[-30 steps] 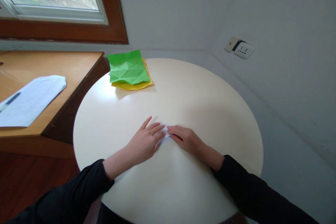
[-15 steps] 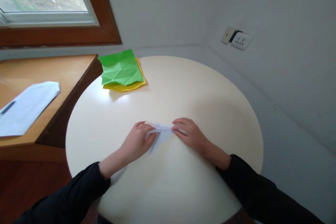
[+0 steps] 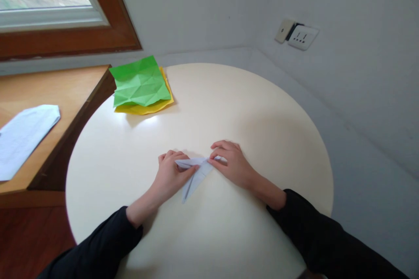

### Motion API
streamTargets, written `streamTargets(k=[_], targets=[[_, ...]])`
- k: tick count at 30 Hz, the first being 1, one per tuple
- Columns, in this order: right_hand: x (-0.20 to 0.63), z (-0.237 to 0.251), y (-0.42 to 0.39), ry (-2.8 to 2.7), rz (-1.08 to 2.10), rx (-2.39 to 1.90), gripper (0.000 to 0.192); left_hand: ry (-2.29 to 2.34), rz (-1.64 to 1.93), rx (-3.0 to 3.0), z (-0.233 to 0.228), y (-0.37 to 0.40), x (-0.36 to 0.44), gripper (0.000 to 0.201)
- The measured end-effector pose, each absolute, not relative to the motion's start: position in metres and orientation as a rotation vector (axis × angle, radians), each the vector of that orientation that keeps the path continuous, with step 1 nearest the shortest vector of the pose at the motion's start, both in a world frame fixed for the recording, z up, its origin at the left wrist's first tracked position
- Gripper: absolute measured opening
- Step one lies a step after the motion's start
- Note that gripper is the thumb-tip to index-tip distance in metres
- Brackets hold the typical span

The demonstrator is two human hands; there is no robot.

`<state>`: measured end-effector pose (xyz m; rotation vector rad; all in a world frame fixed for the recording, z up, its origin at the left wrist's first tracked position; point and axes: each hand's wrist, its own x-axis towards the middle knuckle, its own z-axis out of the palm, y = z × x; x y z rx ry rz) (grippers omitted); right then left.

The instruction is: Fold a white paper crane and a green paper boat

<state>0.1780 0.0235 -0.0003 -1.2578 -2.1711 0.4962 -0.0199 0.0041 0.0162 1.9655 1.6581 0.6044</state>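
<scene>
A small white folded paper (image 3: 194, 173) with a long pointed tip lies near the middle of the round cream table (image 3: 262, 109). My left hand (image 3: 170, 176) has its fingers curled on the paper's left part. My right hand (image 3: 231, 163) pinches the paper's upper right end with its fingertips. Both arms wear black sleeves. The paper's tip points toward me, and part of the paper is hidden under my fingers.
A creased green paper sheet (image 3: 140, 82) lies on a yellow sheet (image 3: 145, 108) at the table's far left edge. A wooden desk (image 3: 42, 91) with a white printed sheet (image 3: 22, 137) adjoins on the left. A window is above it; a wall socket (image 3: 301, 36) is at right.
My hands have moved apart and curled, from lying flat over the paper to pinching its ends. More of the white paper and its point now shows. The view has shifted right.
</scene>
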Motion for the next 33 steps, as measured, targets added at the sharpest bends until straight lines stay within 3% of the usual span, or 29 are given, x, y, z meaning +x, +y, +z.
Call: streamTargets(k=[33], targets=[[0.174, 0.003, 0.023, -2.21, 0.346, -1.4, 0.013, 1.861, 0.538, 2.014, 0.017, 0.01, -0.001, 0.017]])
